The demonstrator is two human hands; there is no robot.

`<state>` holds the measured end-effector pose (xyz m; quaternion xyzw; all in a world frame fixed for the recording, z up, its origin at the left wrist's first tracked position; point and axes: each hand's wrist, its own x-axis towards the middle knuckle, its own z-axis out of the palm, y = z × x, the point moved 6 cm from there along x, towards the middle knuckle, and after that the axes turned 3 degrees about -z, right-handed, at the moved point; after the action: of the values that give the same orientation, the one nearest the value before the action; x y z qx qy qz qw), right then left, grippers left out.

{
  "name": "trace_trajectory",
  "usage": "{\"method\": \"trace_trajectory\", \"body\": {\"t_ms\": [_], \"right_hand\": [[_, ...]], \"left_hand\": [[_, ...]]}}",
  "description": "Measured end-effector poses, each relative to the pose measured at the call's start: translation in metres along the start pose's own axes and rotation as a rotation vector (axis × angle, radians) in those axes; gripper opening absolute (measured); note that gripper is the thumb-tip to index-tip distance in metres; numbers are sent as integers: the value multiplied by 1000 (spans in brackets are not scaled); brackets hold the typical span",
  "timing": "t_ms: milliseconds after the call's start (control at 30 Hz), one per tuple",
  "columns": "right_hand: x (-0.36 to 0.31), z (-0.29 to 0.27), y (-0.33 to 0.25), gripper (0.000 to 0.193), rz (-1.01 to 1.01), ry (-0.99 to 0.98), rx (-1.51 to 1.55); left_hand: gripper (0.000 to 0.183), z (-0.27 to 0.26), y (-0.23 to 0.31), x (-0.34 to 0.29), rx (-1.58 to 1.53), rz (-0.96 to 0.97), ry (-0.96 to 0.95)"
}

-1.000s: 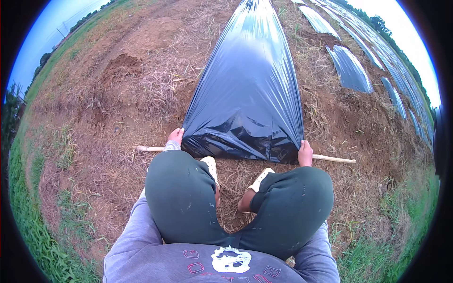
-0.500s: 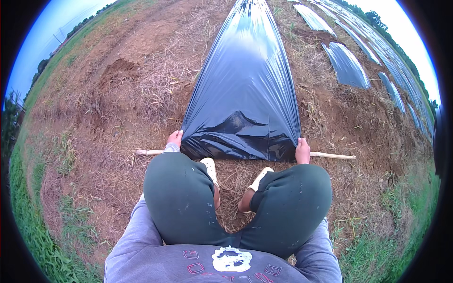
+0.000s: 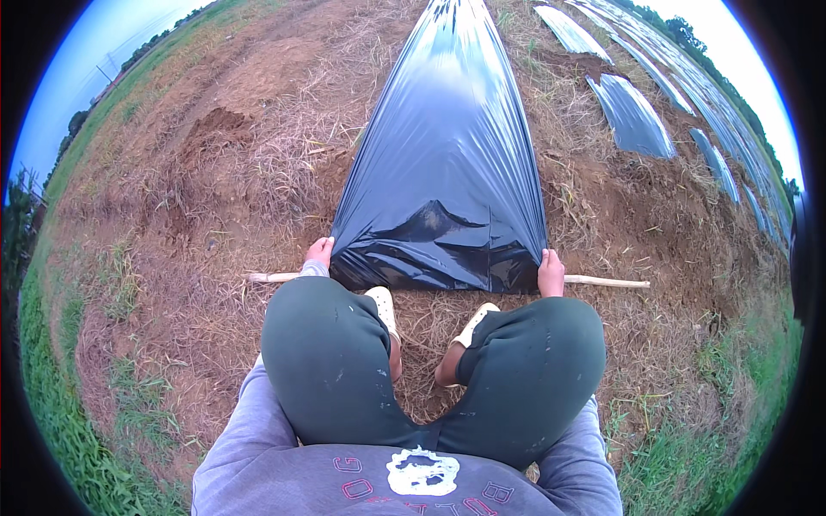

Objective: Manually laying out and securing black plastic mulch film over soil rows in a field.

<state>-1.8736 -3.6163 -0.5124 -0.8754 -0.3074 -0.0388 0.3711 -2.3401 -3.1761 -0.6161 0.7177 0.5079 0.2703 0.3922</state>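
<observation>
A long sheet of shiny black plastic film (image 3: 443,163) stretches away from me over the ground, narrowing toward the far end. Its near edge lies wrinkled just beyond my feet. My left hand (image 3: 320,251) is closed on the film's near left corner. At the near right corner, my right hand (image 3: 551,273) grips the film with its fingers wrapped. A pale wooden stick (image 3: 607,282) sticks out to the right beside that hand, and a similar end (image 3: 274,277) shows left of my left hand. The film hides whatever lies between the two ends.
Pale clogs (image 3: 471,325) are on my feet between my bent knees. Dry straw and brown soil (image 3: 258,172) lie around the film. Further strips of plastic film (image 3: 632,116) cover rows at the far right. Green grass (image 3: 77,430) grows at the lower left and lower right.
Almost nothing differs. The film by my right hand and that hand itself have shifted very slightly upward in view; both hands keep their hold.
</observation>
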Motion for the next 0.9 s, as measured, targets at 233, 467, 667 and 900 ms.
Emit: {"method": "trace_trajectory", "body": {"t_ms": [233, 467, 667, 900], "right_hand": [[1, 1, 1, 32, 22, -6, -3], [1, 2, 1, 32, 19, -6, 9], [0, 2, 2, 32, 9, -3, -4], [-1, 2, -2, 33, 6, -2, 16]], "left_hand": [[40, 2, -6, 3, 9, -37, 0], [39, 5, -14, 9, -25, 8, -5], [40, 2, -4, 3, 9, 2, -3], [40, 1, 1, 1, -4, -12, -13]]}}
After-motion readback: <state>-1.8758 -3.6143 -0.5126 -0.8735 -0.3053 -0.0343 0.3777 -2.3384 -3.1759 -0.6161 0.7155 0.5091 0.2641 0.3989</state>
